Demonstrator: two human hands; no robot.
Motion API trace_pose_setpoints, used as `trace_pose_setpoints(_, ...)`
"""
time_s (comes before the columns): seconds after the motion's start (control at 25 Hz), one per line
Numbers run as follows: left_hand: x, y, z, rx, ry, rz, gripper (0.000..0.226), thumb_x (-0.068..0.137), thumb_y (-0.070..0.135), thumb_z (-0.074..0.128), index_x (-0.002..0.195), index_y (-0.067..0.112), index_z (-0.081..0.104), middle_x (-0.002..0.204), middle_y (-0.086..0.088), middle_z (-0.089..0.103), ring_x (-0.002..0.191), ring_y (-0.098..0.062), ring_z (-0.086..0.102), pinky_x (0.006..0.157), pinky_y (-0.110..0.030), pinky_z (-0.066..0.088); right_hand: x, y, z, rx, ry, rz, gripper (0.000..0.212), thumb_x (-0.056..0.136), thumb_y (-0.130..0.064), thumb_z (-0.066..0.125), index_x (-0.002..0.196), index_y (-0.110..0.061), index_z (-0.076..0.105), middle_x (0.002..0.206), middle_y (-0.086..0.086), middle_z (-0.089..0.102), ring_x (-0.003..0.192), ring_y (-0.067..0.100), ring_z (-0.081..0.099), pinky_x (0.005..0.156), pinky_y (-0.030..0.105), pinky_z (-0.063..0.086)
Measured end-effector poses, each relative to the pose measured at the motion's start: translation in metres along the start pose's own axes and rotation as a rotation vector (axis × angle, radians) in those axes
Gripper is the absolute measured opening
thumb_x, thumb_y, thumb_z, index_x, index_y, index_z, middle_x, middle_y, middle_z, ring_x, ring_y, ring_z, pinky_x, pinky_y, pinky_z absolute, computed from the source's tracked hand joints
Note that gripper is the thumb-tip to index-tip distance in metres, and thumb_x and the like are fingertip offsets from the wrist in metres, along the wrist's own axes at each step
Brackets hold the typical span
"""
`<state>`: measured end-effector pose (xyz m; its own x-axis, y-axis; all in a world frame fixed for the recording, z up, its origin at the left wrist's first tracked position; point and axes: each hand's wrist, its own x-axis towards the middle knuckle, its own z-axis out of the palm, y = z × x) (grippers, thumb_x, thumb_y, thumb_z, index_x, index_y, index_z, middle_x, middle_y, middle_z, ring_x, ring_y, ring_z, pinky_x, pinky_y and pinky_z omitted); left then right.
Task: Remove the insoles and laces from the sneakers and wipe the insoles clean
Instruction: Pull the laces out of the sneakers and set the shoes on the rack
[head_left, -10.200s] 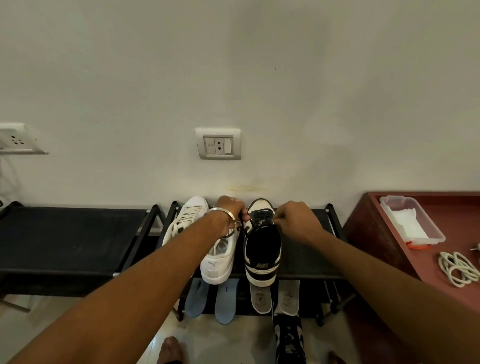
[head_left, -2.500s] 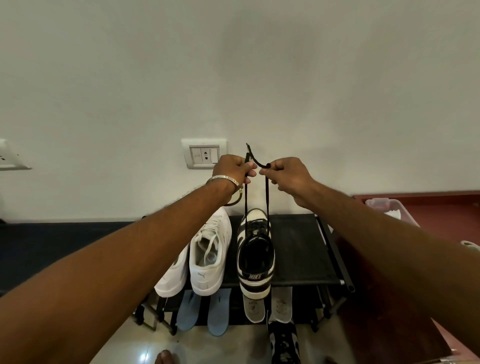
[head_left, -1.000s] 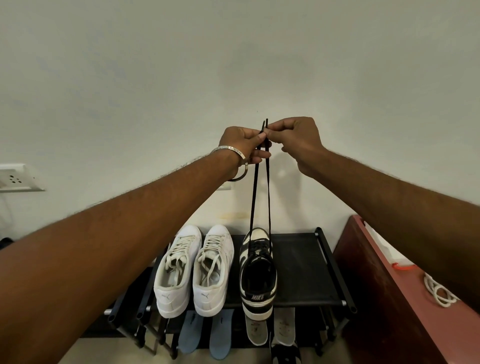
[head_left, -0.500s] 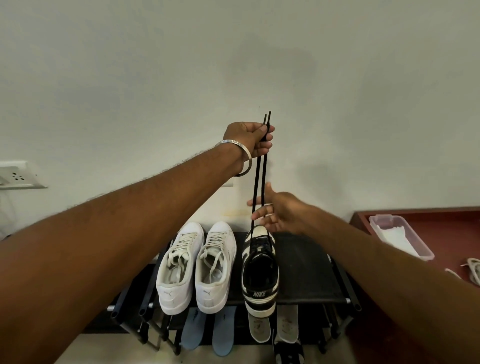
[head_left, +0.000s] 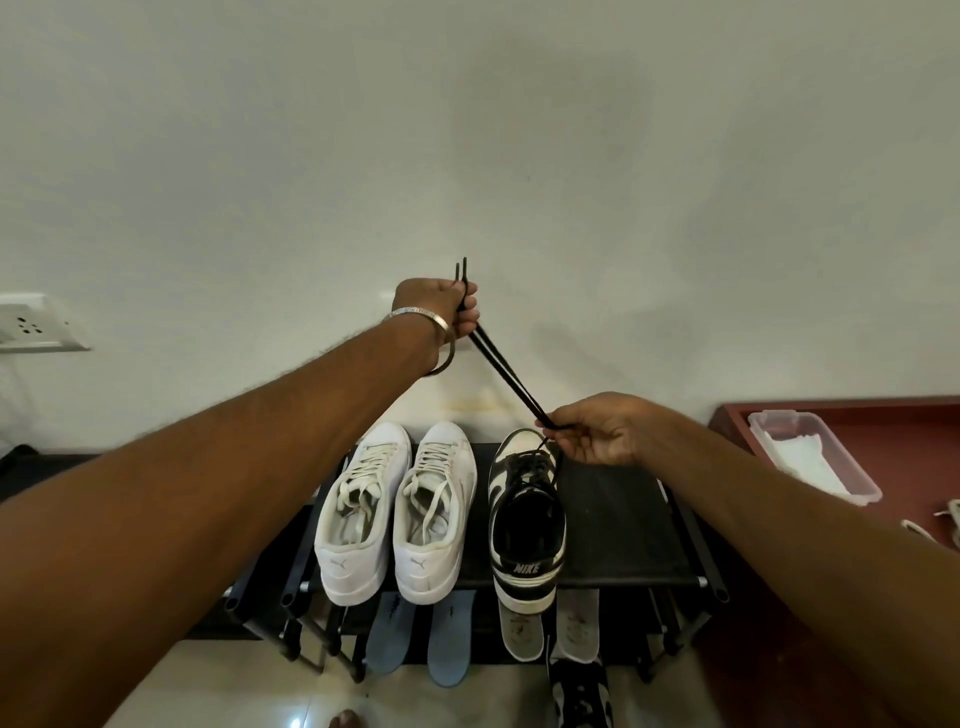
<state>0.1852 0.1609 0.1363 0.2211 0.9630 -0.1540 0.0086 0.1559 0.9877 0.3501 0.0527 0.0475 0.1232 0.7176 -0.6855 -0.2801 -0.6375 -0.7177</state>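
Metal bangle (head_left: 418, 316); clear plastic tub (head_left: 810, 457)

You cannot see how the black lace (head_left: 506, 371) runs inside either fist: the left hand (head_left: 439, 309) and the right hand (head_left: 597, 431) each cover a stretch of it. At the bottom edge, the second black-and-white sneaker (head_left: 581, 693) on the floor is cut off, as is a toe (head_left: 345, 719) beside it. The four insoles (head_left: 449, 639) under the rack (head_left: 623, 525) show only their near halves. On the far right, the white laces (head_left: 948, 522) leave the frame, and the contents of the clear tub (head_left: 815, 457) are too blurred to name.
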Motion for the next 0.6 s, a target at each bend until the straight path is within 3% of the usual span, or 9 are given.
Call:
trace_pose_setpoints(0.12,0.005,-0.021,-0.016,0.059,0.012,-0.187,0.032,0.103,0.007,0.037,0.074,0.011,0.048,0.044,0.002,0.049,0.03,-0.005,0.043,0.037,-0.015,0.04,0.0,-0.007,0.0,-0.276,0.037,-0.052,0.008,0.092,-0.001,0.063,0.088,0.004,0.067,0.068,0.01,0.066,0.047,0.007,0.059,0.043,0.016,0.05)
trace_pose_setpoints(0.28,0.007,-0.045,-0.027,0.166,0.024,-0.297,0.027,0.104,0.01,0.037,0.081,0.007,0.05,0.056,-0.003,0.05,0.026,-0.004,0.046,0.034,-0.015,0.043,-0.006,-0.016,0.003,-0.742,0.062,-0.216,0.006,0.087,0.0,0.069,0.09,0.001,0.074,0.067,0.007,0.068,0.055,0.01,0.061,0.049,0.018,0.053)
trace_pose_setpoints(0.4,0.004,-0.052,-0.023,0.173,0.001,-0.304,0.03,0.105,0.009,0.036,0.076,0.008,0.046,0.066,-0.006,0.046,0.029,-0.006,0.048,0.037,-0.015,0.043,-0.013,-0.017,0.008,-1.1,0.06,-0.353,0.017,0.085,0.0,0.067,0.094,-0.01,0.078,0.068,0.0,0.069,0.06,0.008,0.062,0.05,0.018,0.052)
trace_pose_setpoints(0.52,0.003,-0.059,-0.021,0.184,0.001,-0.303,0.029,0.104,0.007,0.037,0.076,0.007,0.046,0.067,-0.007,0.045,0.052,-0.014,0.047,0.036,-0.016,0.042,-0.015,-0.018,0.008,-1.214,0.059,-0.448,0.022,0.086,-0.002,0.066,0.1,-0.017,0.075,0.079,0.003,0.072,0.061,0.01,0.067,0.051,0.019,0.053)
trace_pose_setpoints(0.6,0.002,-0.063,-0.021,0.206,-0.008,-0.315,0.027,0.104,0.006,0.037,0.078,0.006,0.046,0.066,-0.008,0.044,0.056,-0.014,0.044,0.042,-0.017,0.043,-0.015,-0.018,0.006,-1.174,0.06,-0.475,0.025,0.087,0.001,0.066,0.104,-0.017,0.072,0.085,0.01,0.073,0.063,0.013,0.071,0.053,0.022,0.056)
